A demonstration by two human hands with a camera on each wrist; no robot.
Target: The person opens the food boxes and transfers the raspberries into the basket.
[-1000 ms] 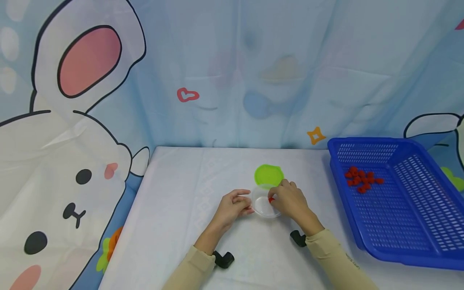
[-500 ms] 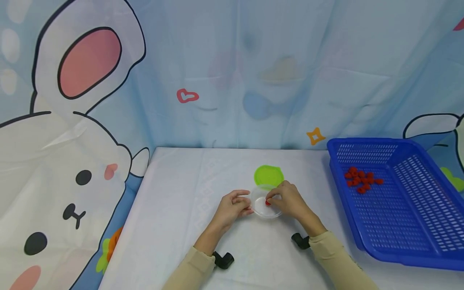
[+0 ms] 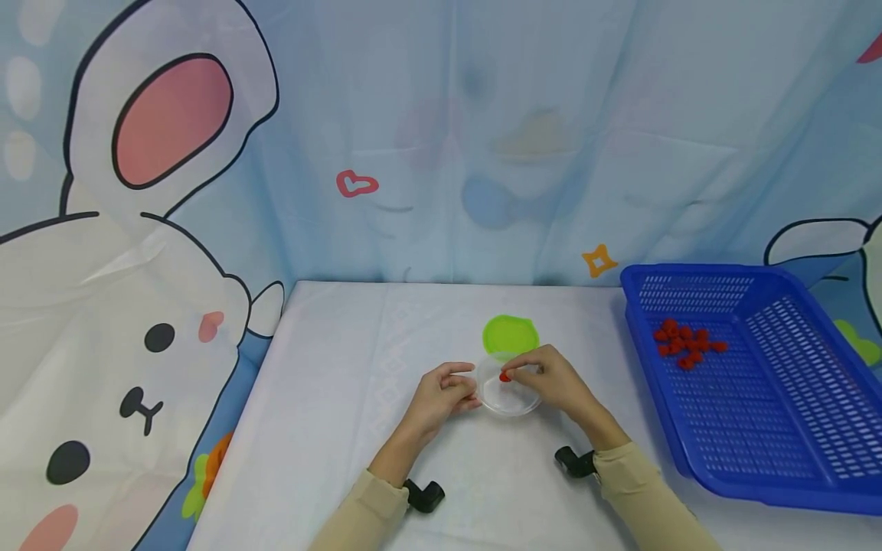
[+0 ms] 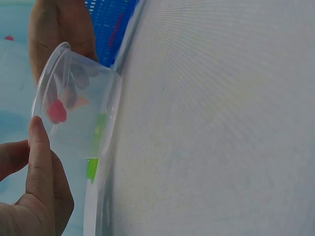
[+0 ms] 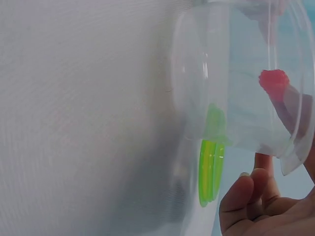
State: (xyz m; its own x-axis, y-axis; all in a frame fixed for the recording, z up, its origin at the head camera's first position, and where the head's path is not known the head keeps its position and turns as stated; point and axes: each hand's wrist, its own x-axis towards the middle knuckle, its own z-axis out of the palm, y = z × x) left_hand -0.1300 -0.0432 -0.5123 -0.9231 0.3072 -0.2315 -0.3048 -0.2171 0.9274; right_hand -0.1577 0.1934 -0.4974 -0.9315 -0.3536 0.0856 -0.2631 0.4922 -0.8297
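Note:
A clear plastic cup (image 3: 510,404) stands upright on the white-covered table. My right hand (image 3: 556,378) reaches over its rim from the right, pinching a small red raspberry (image 5: 274,82) inside the cup, well above its bottom. Fingers of my left hand (image 3: 444,392) rest against the cup's left side; in the left wrist view, a straight fingertip (image 4: 36,129) touches the rim. Just behind the cup lies a round bright green lid (image 3: 510,335), flat on the table.
A blue mesh basket (image 3: 765,436) stands at the right, with several red raspberries (image 3: 685,343) in its left back part. A black wrist camera (image 3: 426,497) sits at the left cuff, another wrist camera (image 3: 575,463) at the right one. A printed curtain (image 3: 448,153) hangs behind the table.
My right hand has moved left over the cup with the raspberry, lowering it and then lifting it slightly. The left hand has stayed at the cup's side.

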